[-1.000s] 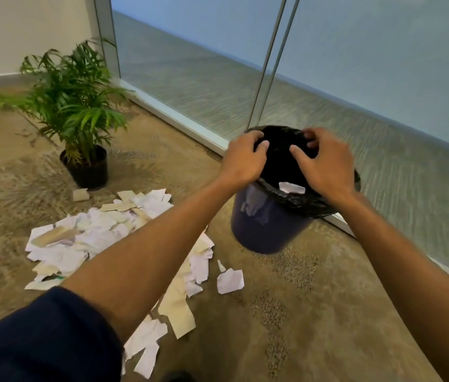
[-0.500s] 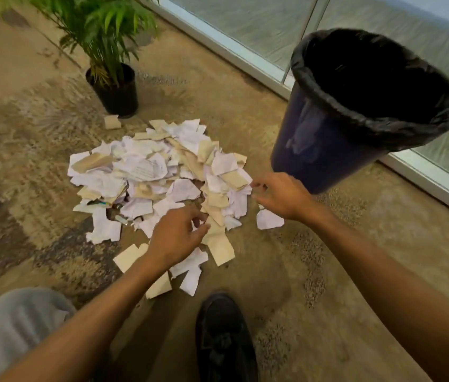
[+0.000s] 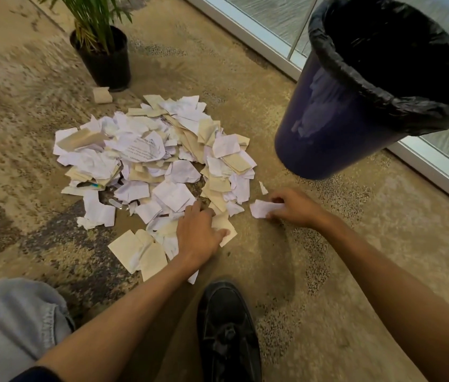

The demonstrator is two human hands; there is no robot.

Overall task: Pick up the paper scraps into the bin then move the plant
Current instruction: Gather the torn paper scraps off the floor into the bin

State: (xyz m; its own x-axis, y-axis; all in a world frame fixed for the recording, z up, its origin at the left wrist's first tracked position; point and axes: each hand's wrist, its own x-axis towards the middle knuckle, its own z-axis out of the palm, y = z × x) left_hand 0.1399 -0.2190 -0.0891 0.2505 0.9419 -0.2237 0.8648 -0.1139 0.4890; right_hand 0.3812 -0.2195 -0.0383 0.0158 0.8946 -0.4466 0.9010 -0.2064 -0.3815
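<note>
A heap of white and cream paper scraps (image 3: 151, 164) lies on the carpet in the middle of the view. My left hand (image 3: 199, 235) rests on the heap's near edge, its fingers curled over cream scraps (image 3: 224, 226). To the right of the heap, my right hand (image 3: 293, 206) pinches a single white scrap (image 3: 263, 208) on the floor. The dark blue bin (image 3: 336, 117) with a black liner stands at the upper right, just beyond my right hand. The potted plant (image 3: 102, 48) in a black pot stands behind the heap at the upper left.
A glass wall with a metal floor rail (image 3: 248, 28) runs diagonally behind the bin. My black shoe (image 3: 227, 329) and grey trouser knee (image 3: 10, 323) are at the bottom. One cream scrap (image 3: 102, 94) lies apart beside the pot.
Both hands left the bin's rim and came down to the floor. The left one now lies on the heap's near edge and the right one has taken hold of a white scrap.
</note>
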